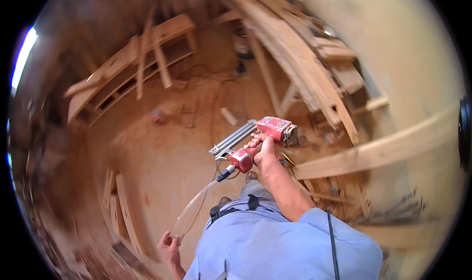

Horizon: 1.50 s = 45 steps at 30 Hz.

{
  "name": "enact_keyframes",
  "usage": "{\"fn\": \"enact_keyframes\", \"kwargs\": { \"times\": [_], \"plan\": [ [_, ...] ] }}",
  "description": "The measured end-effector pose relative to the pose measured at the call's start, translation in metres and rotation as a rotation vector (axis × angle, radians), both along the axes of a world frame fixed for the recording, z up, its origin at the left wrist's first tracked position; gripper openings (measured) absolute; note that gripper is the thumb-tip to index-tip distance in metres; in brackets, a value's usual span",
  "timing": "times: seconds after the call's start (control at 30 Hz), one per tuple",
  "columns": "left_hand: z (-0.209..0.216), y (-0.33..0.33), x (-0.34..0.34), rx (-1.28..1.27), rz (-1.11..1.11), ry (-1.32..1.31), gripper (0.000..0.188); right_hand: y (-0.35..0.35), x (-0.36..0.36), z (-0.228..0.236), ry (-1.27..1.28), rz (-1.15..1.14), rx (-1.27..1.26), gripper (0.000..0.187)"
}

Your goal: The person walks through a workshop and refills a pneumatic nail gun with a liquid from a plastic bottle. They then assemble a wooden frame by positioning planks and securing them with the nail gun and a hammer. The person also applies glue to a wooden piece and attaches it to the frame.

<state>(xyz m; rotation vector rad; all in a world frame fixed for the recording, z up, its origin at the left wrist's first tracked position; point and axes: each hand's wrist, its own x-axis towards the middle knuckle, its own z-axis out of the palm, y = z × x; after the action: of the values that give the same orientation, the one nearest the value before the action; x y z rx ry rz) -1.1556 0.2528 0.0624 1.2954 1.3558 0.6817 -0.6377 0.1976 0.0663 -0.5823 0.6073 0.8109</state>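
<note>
My right hand (262, 150) is wrapped round the grip of a red pneumatic nail gun (273, 127), held out in front of me at waist height. Its silver magazine (235, 139) slants off toward the left. From the coupling (226, 173) at the handle's end, a clear air hose (195, 200) curves down to the left. My left hand (170, 245) hangs low by my left side, fingers loosely bent and apart, close beside the hose. Whether the fingertips touch the hose is hard to make out.
At the far left a wooden frame (129, 54) lies with loose slats across it. Long planks (290, 49) are stacked at the far right. A beam (373, 154) juts in from the right. Boards (129, 213) stand at the left, and a small offcut (228, 116) lies on the dusty floor.
</note>
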Motion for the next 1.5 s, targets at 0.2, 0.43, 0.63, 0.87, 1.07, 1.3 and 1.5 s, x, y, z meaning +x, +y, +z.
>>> {"fn": "enact_keyframes", "kwargs": {
  "times": [0.2, 0.43, 0.63, 0.87, 1.07, 1.3, 1.5],
  "plan": [
    [0.014, 0.222, -0.008, 0.121, -0.27, -0.099, 0.038, -0.036, -0.036, -0.044, -0.023, -0.401, -0.036, 0.018],
    [0.061, 0.4, 0.105, 0.125, -0.519, 0.036, 0.03, -0.025, -0.06, -0.034, 0.073, -0.786, -0.258, 0.02],
    [0.049, 0.483, 0.23, 0.105, -0.773, 0.052, 0.022, -0.023, -0.071, -0.024, 0.136, -0.942, -0.292, 0.016],
    [0.029, 0.544, 0.371, -0.025, -1.223, 0.253, 0.019, 0.014, -0.07, 0.024, 0.043, -1.149, -0.3, 0.006],
    [-0.007, 0.585, 0.474, 0.144, -1.438, 0.389, 0.014, 0.044, -0.063, 0.062, 0.051, -1.228, -0.362, 0.003],
    [0.092, 0.534, 0.55, 0.093, -1.724, 0.357, 0.015, 0.037, -0.067, 0.096, -0.023, -1.346, -0.371, 0.026],
    [0.127, 0.5, 0.65, 0.517, -1.778, 0.369, 0.041, 0.043, -0.047, 0.113, -0.205, -1.333, -0.5, 0.03]
  ]
}}
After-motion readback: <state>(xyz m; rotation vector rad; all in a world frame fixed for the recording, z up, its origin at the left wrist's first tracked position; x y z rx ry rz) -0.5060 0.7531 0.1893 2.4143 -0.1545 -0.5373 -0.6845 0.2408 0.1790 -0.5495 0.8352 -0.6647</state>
